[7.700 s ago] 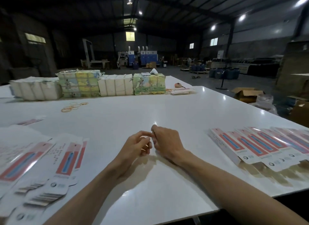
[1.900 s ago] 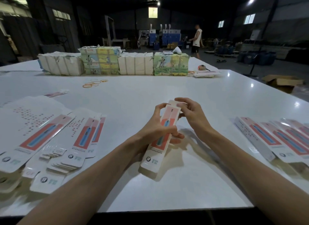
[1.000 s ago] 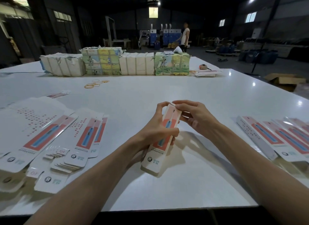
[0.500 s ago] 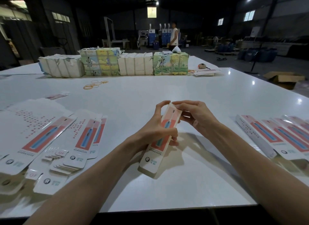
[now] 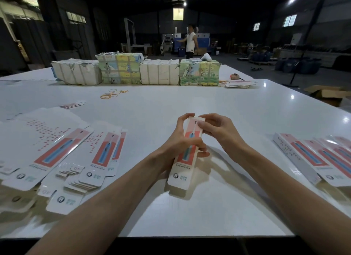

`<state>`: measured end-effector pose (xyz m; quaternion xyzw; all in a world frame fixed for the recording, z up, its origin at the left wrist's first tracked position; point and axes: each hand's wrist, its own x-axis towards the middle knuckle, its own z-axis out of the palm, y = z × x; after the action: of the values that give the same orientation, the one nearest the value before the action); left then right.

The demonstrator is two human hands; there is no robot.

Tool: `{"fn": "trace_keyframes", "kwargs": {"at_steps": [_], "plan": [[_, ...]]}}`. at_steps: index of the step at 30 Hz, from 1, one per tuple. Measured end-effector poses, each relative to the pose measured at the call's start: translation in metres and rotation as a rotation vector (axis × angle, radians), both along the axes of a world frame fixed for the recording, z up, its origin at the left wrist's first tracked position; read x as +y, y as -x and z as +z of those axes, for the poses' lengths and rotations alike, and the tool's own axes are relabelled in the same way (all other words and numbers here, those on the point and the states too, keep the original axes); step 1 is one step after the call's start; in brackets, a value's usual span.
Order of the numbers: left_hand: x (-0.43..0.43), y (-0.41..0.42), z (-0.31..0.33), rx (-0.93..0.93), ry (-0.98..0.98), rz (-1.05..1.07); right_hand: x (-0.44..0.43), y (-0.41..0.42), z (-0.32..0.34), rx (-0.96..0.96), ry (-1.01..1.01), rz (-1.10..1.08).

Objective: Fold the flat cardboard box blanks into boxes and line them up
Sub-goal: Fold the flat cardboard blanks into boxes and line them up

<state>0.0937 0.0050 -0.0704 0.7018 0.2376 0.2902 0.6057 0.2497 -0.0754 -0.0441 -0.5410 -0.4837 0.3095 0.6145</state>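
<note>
Basically, the person's left grip [image 5: 182, 144] wraps the box [image 5: 179, 176] mid-body while the right grip [image 5: 218, 131] pinches its far end; they should tuck that end in squarely, body steady.

Factory packing hall: ceiling lamps [image 5: 184, 3] are lighting a dark, high-roofed shed, bundled stock [image 5: 159, 72] is lining the white worktop [image 5: 190, 103], and blue machines [image 5: 204, 40] are standing behind a person [image 5: 190, 42].

Box [image 5: 187, 154]: white, printed with a red panel and a blue brush shape, pink toward the top. The same print is seen on the flat blanks [image 5: 57, 150], with rows of red marks, and on the finished boxes [image 5: 307, 156]. Worktop [image 5: 171, 103]: glossy white. Rubber bands [image 5: 112, 94]: orange. Bundles [image 5: 199, 74]: green-yellow pictures.
</note>
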Motion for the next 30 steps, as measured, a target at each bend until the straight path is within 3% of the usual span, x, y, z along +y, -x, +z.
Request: {"fn": "trace_keyframes", "kwargs": {"at_steps": [7, 12, 15, 20, 27, 30], "plan": [[-0.005, -0.001, 0.001, -0.034, 0.089, -0.036, -0.006, 0.005, -0.003, 0.005, -0.137, -0.055], [-0.009, 0.003, 0.002, -0.143, 0.286, -0.129, -0.003, 0.007, -0.006, -0.006, -0.112, -0.059], [-0.011, 0.001, 0.005, -0.104, 0.232, -0.036, -0.001, 0.008, -0.011, -0.015, -0.090, -0.049], [-0.011, 0.004, 0.008, -0.184, 0.237, 0.072, 0.003, 0.019, -0.021, -0.229, -0.087, -0.068], [-0.017, 0.004, 0.018, -0.564, 0.459, 0.173, 0.004, 0.021, -0.025, -0.589, -0.050, -0.059], [-0.019, 0.004, 0.018, -0.559, 0.504, 0.179, 0.002, 0.023, -0.026, -0.697, 0.023, -0.008]]}}
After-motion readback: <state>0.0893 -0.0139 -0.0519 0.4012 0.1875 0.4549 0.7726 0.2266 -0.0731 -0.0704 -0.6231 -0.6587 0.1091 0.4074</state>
